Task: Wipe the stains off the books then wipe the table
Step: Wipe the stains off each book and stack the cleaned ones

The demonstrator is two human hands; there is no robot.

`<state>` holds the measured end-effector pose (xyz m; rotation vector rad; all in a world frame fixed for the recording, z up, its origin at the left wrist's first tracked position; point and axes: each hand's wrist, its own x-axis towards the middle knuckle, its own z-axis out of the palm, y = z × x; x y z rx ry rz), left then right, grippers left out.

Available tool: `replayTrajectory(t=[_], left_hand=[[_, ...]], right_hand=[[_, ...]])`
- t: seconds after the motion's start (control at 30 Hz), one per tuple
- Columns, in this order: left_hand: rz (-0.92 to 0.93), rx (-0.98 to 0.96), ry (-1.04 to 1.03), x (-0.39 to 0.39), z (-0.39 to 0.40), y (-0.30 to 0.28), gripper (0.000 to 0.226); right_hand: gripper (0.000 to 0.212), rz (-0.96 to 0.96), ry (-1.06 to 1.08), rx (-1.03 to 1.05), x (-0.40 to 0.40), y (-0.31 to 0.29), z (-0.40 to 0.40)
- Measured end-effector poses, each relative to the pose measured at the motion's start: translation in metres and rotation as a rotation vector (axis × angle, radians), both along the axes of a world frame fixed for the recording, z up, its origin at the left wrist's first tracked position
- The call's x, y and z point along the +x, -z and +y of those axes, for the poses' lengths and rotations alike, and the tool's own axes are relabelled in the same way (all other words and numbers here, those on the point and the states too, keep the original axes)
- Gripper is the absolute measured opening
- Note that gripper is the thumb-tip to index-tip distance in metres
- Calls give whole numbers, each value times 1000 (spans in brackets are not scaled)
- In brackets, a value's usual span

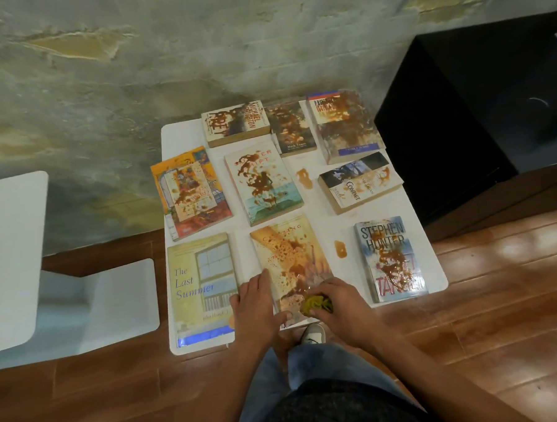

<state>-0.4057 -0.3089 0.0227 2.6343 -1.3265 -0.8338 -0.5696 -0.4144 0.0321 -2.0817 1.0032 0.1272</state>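
Hands first: the left hand (258, 304) lies flat with straight fingers on the near left edge of a yellow book (289, 262), pressing it down. Beside it, the right hand (336, 299) curls around a yellow-green cloth (316, 303) and holds it against the book's stained near corner.

Both work over a white table (427, 235) standing by a grey wall (165, 55), on a wooden floor (501, 296). A black cabinet (458, 104) stands to the right, white furniture (11, 257) to the left.

Nine books lie face up in three rows. Brown stains cover most covers. "The Last Summer" (200, 289) lies near left, looking clean, touching the left hand. A Stephen Hunter book (391, 258) lies near right, heavily stained.

Two small brown spills sit on the bare table: one (340, 249) between the yellow book and the Hunter book, another (304, 177) further back.
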Motion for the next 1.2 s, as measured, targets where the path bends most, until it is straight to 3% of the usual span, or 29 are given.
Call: replayTrajectory(t=[0.2,0.4,0.83,1.0,1.13,1.2], left_hand=[[-60,23,64,3,-4,-3,93],[-57,45,90,6,-8,-3,93],[-59,34,79,6,-6,-1,92],[-53,20,69,5,-6,0,89],[-52,27,62,4,-7,0,90],[-46,15,58,4,-5,1,90]], right_hand=[[33,29,-41,-48,-2,-4,-2],[30,68,47,-72,7,-5,-9],[32,102,10,-8,13,-4,1],[32,118,93,-56,14,-4,-8],[50,104,-8,-50,17,2,9],[42,112,10,-45,11,1,3]])
